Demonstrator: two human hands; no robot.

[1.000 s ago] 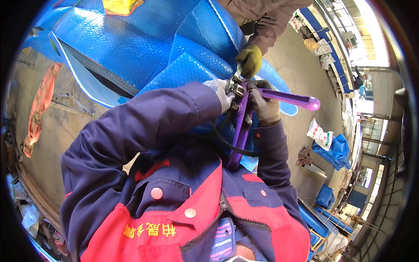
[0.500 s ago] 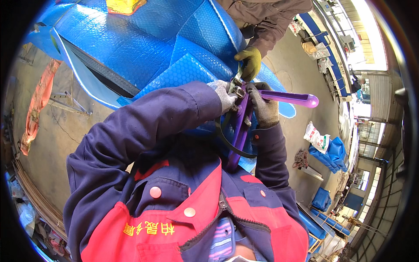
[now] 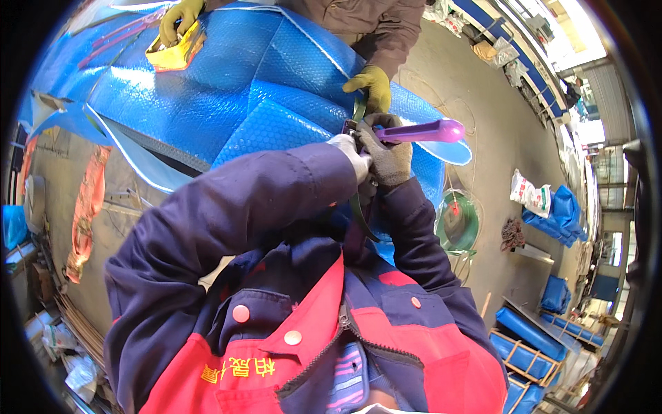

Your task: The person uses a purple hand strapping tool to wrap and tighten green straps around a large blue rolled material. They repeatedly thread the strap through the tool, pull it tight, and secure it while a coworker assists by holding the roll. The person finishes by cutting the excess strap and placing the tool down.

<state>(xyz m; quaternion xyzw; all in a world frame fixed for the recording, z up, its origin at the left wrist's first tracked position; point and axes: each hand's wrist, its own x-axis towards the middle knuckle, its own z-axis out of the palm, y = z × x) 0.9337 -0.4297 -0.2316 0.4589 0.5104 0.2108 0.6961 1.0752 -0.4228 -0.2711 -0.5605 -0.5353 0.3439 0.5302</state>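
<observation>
Both my gloved hands are closed at a purple-handled strapping tensioner (image 3: 427,131) in front of my chest. My left hand (image 3: 353,153), in a pale grey glove, grips near its metal head. My right hand (image 3: 387,153), in a darker grey glove, wraps the tool beside it, and one purple handle sticks out to the right. A dark green strap (image 3: 359,107) runs up from the tool's head, and a loop of it hangs below my hands. A co-worker's yellow-gloved hand (image 3: 372,88) is at the strap just beyond. My hands hide most of the tool's head.
A large bundle under blue bubble wrap (image 3: 214,76) lies ahead. The co-worker's other hand (image 3: 181,19) is at a yellow container (image 3: 176,54) on it. A coil of green strap (image 3: 458,221) lies on the floor at right, with a white sack (image 3: 529,193) and blue wrapped bundles beyond.
The view has shifted, bringing the strap coil into sight. My hands have drawn closer together over the tool. The co-worker's other hand now shows at the yellow container.
</observation>
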